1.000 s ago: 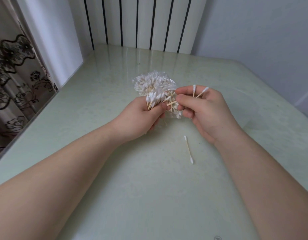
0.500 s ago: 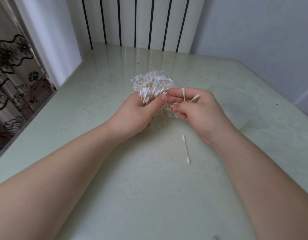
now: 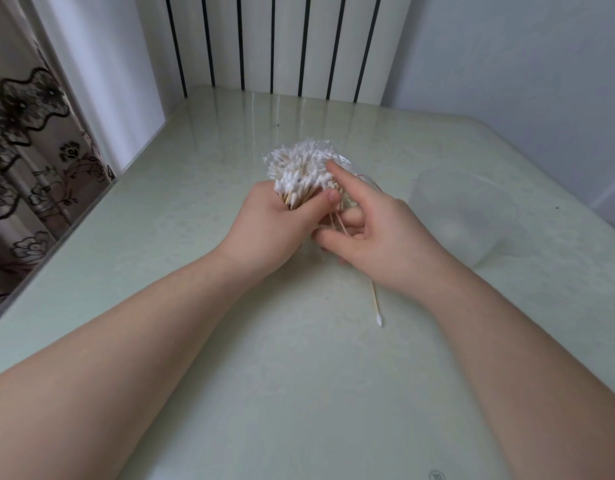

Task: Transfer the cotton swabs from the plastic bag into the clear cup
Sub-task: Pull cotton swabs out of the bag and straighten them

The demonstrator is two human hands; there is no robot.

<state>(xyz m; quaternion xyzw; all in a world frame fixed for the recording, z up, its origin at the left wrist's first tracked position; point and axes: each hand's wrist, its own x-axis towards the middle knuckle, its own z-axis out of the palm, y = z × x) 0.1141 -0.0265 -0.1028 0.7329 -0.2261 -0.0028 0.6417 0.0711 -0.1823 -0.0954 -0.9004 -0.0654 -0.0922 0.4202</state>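
Head view: both hands (image 3: 264, 230) held left of the clear cup (image 3: 472, 216).
Left hand: grips cotton swabs (image 3: 299, 168) bunched in plastic bag (image 3: 351, 199).
Right hand (image 3: 378, 237): forefinger straight on swab tips, other fingers curled near some sticks; grip unclear.
Loose swab (image 3: 377, 306): flat on tabletop (image 3: 195, 220), near-left of cup.

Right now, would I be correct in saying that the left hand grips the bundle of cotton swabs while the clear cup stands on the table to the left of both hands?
Not quite: the head view shows the clear cup standing on the table to the right of both hands. The left hand does grip the bundle of cotton swabs.
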